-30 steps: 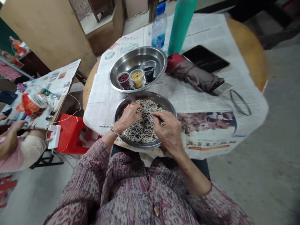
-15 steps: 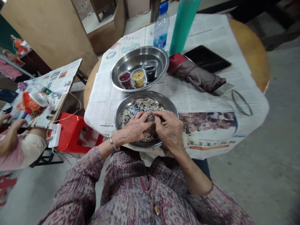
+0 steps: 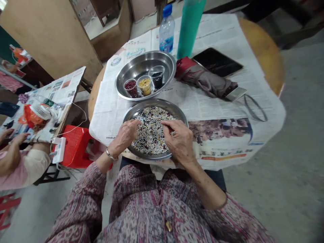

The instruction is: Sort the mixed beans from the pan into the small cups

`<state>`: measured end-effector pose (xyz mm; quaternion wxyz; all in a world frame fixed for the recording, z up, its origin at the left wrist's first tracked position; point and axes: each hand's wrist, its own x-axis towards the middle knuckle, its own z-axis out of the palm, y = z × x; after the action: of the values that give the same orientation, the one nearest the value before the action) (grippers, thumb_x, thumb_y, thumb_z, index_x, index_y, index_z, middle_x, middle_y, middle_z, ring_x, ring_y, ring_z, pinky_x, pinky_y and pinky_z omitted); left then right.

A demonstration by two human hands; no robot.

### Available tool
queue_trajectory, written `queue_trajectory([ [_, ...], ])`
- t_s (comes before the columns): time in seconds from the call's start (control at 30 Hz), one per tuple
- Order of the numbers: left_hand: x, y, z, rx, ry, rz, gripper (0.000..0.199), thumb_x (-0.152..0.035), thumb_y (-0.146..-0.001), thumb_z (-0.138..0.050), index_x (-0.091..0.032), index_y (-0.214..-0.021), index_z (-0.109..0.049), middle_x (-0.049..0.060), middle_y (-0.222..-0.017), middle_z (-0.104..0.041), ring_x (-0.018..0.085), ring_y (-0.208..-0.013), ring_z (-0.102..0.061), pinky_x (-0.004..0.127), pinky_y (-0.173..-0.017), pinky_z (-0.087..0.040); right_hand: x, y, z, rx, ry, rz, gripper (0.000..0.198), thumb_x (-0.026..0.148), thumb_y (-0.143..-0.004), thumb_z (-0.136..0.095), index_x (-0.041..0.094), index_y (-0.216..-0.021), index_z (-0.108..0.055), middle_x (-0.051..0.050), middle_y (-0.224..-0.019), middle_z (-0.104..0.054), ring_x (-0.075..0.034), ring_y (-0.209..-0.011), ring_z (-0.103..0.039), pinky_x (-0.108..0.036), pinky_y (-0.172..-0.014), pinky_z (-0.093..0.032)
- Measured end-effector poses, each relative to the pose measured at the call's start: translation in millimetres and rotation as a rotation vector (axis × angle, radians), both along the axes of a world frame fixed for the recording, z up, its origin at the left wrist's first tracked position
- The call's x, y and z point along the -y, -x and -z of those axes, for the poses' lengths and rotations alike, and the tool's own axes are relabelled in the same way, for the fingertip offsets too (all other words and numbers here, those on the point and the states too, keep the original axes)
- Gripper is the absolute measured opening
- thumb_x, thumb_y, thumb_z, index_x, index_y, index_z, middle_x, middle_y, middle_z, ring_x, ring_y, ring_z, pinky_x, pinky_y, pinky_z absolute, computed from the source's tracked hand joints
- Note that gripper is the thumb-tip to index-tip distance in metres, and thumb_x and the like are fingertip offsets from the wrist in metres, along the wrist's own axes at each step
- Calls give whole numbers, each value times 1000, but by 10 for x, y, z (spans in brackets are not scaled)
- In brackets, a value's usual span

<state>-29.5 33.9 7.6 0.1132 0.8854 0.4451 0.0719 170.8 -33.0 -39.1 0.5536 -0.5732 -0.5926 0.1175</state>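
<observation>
A steel basin [image 3: 181,110] in front of me holds a spread of mixed grains [image 3: 152,135], mostly white with black, yellow and dark red bits. At its left side is my left hand [image 3: 125,135], with curled fingers and the thumb and forefinger together over the grains. My right hand [image 3: 178,138] is over the right side, fingers bent and fingertips pinched. Whatever either hand holds is too small or hidden to make out. Behind, a second steel basin [image 3: 167,60] contains cups of red beans [image 3: 131,86], yellow grains [image 3: 144,84] and black grains [image 3: 157,78].
Behind the basins stand a water bottle [image 3: 166,30] and a tall green bottle [image 3: 189,32]. A folded umbrella [image 3: 205,76] and a black tablet [image 3: 217,62] lie on the newspaper [image 3: 174,104]. To the left are a red stool [image 3: 76,145] and another person's arms [image 3: 12,155].
My hands, close together over the middle of the grains before, have moved apart. The left has drawn back to the left rim, uncovering the grains. The view has shifted slightly.
</observation>
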Motion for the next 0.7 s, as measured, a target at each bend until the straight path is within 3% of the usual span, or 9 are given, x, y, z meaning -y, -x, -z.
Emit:
queue_trajectory([
  [0.1,211,109,-108,-59,7,-7,18,-18,-97,-53,-19,-114,-59,7,-108,-65,20,-103,-62,40,-96,-53,-8,-3,-6,3,-7,-4,19,17,-91,-52,22,-94,-70,-5,-91,-75,-21,-89,-68,-40,-85,-55],
  [0.23,361,32,-102,-40,120,83,46,-32,-87,-74,-21,-125,-51,8,-116,-56,23,-106,-58,41,-96,-53,-22,-14,0,10,1,-16,21,16,-90,-52,22,-94,-71,-6,-91,-75,-21,-89,-69,-40,-85,-56],
  [0.3,364,-82,-26,2,171,111,41,-28,-89,-70,-21,-124,-51,7,-115,-55,22,-103,-59,41,-95,-54,-25,-17,5,13,12,-17,21,17,-90,-51,22,-94,-71,-6,-92,-75,-22,-89,-69,-41,-86,-55],
  [0.4,304,-293,106,71,181,142,20,-15,-95,-55,-19,-114,-57,6,-108,-59,21,-101,-60,40,-95,-53,-23,-15,9,22,13,-12,20,19,-91,-51,22,-93,-71,-6,-92,-75,-22,-88,-68,-41,-85,-55],
  [0.53,137,-517,159,166,118,182,20,-9,-98,-44,-17,-106,-61,6,-102,-63,18,-98,-61,35,-94,-53,-18,-10,14,27,4,-7,20,20,-92,-51,22,-94,-71,-7,-93,-75,-22,-89,-68,-40,-86,-55],
  [0.7,-122,-577,65,147,-54,43,23,-20,-96,-58,-19,-120,-59,7,-127,-59,23,-122,-53,43,-111,-43,-19,-5,7,11,4,-4,21,19,-92,-51,23,-95,-71,-6,-92,-75,-22,-88,-68,-40,-85,-55],
])
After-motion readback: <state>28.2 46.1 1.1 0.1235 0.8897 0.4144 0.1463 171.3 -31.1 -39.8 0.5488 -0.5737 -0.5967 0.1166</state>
